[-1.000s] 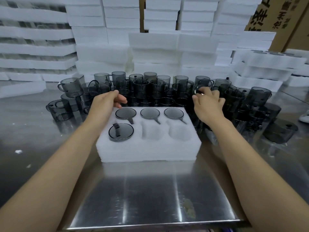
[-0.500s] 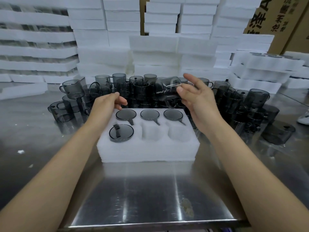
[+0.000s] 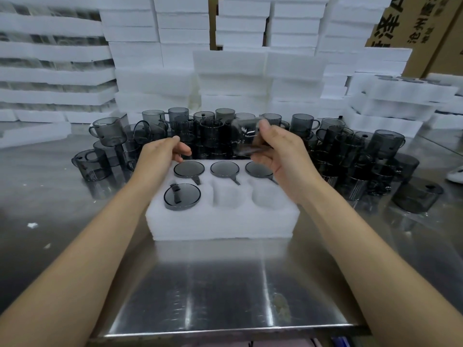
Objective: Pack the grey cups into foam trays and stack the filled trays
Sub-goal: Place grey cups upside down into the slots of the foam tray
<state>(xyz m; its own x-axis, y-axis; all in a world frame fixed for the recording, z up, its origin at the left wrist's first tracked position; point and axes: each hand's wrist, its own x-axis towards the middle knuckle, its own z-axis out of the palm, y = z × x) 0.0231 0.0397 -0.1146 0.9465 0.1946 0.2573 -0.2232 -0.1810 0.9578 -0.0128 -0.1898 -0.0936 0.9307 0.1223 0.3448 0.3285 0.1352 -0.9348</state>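
Note:
A white foam tray [image 3: 220, 224] lies on the steel table in front of me. Grey cups sit upside down in its three back pockets and its front left pocket [image 3: 182, 196]; the front middle and front right pockets are bare. My right hand [image 3: 280, 156] holds a blurred grey cup [image 3: 246, 136] in the air above the tray's back right corner. My left hand [image 3: 160, 156] hovers over the tray's back left corner with fingers loosely curled and nothing in them. A crowd of loose grey cups [image 3: 350, 151] stands behind the tray.
Stacks of white foam trays [image 3: 233, 71] wall off the back of the table, and filled trays are stacked at the right [image 3: 390, 101]. Cardboard boxes [image 3: 426, 26] stand at the upper right. One cup [image 3: 416, 196] lies overturned at the right. Bare steel [image 3: 225, 296] stretches to the near edge.
My right hand has picked a cup out of the crowd at the right and carried it left and up above the tray. My left hand has lifted slightly off the tray's corner.

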